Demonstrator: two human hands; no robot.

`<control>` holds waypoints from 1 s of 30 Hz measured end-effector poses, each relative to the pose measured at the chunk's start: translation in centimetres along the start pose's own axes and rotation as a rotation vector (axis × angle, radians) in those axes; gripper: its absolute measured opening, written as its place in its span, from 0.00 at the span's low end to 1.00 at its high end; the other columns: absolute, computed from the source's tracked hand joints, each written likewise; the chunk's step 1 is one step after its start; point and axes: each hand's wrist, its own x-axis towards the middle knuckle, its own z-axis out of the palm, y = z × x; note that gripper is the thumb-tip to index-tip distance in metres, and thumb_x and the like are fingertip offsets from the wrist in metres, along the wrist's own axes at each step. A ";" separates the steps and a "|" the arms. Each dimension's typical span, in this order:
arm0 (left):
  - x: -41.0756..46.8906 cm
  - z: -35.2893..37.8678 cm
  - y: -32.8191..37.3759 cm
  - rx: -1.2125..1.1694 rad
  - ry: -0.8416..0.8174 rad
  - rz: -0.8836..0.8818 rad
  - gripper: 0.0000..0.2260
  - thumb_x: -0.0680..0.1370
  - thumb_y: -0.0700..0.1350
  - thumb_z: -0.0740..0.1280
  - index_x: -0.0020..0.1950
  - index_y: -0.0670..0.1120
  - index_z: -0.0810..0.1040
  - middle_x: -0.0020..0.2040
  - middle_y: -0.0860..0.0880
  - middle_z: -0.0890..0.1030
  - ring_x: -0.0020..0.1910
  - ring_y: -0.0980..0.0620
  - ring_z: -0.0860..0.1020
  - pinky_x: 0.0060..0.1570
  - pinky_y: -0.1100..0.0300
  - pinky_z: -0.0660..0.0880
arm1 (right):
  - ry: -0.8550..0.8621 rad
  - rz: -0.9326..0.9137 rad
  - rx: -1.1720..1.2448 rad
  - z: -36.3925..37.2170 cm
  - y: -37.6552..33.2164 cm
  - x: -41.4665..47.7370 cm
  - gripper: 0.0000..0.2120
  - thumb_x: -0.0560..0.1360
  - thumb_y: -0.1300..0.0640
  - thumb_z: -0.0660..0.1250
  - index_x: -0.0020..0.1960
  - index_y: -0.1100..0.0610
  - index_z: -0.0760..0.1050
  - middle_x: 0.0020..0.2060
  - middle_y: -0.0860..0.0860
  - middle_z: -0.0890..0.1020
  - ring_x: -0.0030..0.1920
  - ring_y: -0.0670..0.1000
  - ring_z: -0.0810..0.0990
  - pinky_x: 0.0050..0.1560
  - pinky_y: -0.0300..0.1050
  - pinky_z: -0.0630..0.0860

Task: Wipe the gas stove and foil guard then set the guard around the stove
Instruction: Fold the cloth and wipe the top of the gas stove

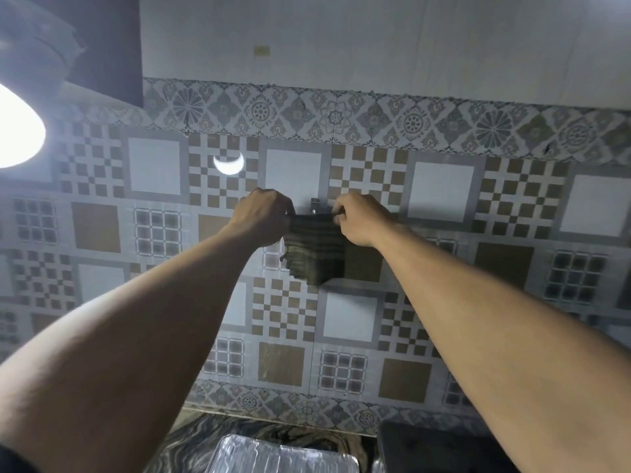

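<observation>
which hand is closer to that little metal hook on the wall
Right. The right hand pinches the cloth just beside the hook; the left hand grips the cloth's other top corner, slightly farther away.

We face a tiled wall [444, 206] patterned in brown-and-white checks, plain white squares, brown squares and small grids, with a flowered border band [341, 114] running along its top and another [307, 407] along its foot. Above the upper band we see plain pale wall [375, 39] bearing a small yellowish patch [262, 50]. At the far left a bright lamp [17, 131] glares, and we catch its crescent reflection [228, 163] on the tiles. A small metal hook [314, 203] juts from the wall near the centre. Below, we see a dark marbled countertop [205, 438]
</observation>
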 end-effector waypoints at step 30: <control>-9.1 -3.9 23.7 -0.941 -0.617 -0.263 0.18 0.74 0.31 0.69 0.60 0.48 0.77 0.57 0.42 0.78 0.54 0.43 0.81 0.50 0.51 0.82 | -0.047 0.204 0.526 -9.5 10.4 -20.9 0.07 0.80 0.58 0.65 0.58 0.52 0.76 0.49 0.47 0.80 0.47 0.46 0.78 0.40 0.41 0.71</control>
